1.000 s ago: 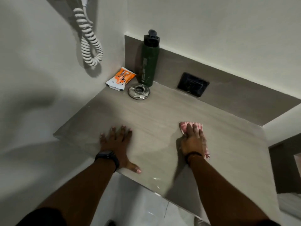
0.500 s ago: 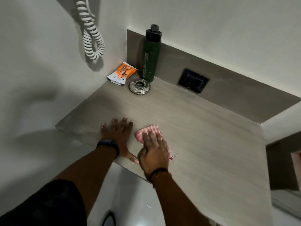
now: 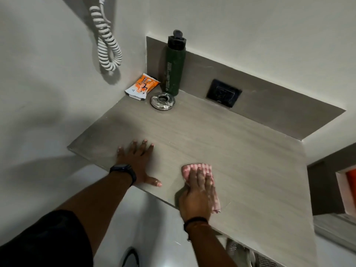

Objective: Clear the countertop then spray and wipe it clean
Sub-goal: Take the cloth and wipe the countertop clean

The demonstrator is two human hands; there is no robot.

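Note:
The grey wood-grain countertop [image 3: 240,151] fills the middle of the view. My right hand [image 3: 198,197] presses flat on a pink checked cloth [image 3: 198,167] near the front edge, fingers over the cloth. My left hand [image 3: 137,160] lies flat on the counter to the left, fingers spread, holding nothing, its thumb at the front edge. In the far left corner stand a dark green bottle [image 3: 173,70], a round metal ashtray [image 3: 162,101] and an orange-and-white packet [image 3: 141,87].
A coiled white cord [image 3: 107,41] hangs on the left wall. A black wall socket [image 3: 223,93] sits in the grey backsplash behind the counter. A dark cabinet with an orange opening [image 3: 346,189] stands at the right. White floor lies below the front edge.
My right hand slid the cloth left toward my left hand, then back to the right along the front edge. My left hand stayed flat in place.

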